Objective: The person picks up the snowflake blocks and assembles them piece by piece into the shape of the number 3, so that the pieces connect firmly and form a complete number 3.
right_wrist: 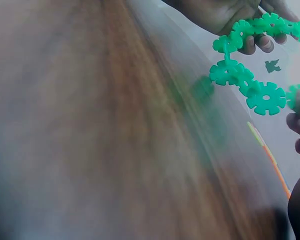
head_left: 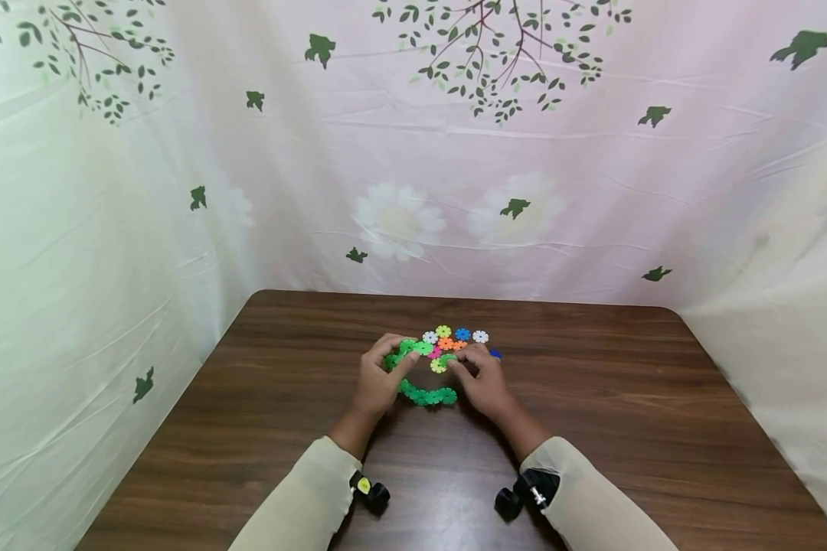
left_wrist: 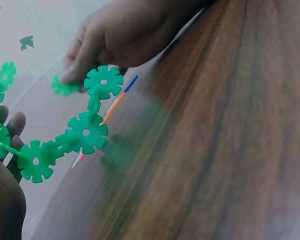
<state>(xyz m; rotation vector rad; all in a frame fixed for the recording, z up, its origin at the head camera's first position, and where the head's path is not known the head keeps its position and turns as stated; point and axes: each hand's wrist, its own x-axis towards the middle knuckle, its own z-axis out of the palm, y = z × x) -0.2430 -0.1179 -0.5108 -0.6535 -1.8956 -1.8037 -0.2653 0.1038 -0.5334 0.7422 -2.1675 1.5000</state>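
Note:
My left hand (head_left: pixel 374 386) grips a curved chain of interlocking green flower-shaped discs (head_left: pixel 427 397). The chain hangs in a C shape toward the right, its free end lying nearest my body in the head view. Several discs (left_wrist: pixel 87 132) are slotted into each other at angles in the left wrist view. Opposite, my right hand (head_left: pixel 485 384) pinches a single green disc (left_wrist: pixel 64 86) between thumb and fingers. In the right wrist view that disc sits just beside the last chain disc (right_wrist: pixel 266 98). Part of the chain is hidden behind the left fingers.
Loose flower discs lie flat on the brown wooden table (head_left: pixel 593 398) beyond the hands: yellow (head_left: pixel 443 330), blue (head_left: pixel 462 334), white (head_left: pixel 481 337), orange (head_left: pixel 445 343) and others. A patterned cloth (head_left: pixel 455 153) hangs behind the table's back edge and along both sides.

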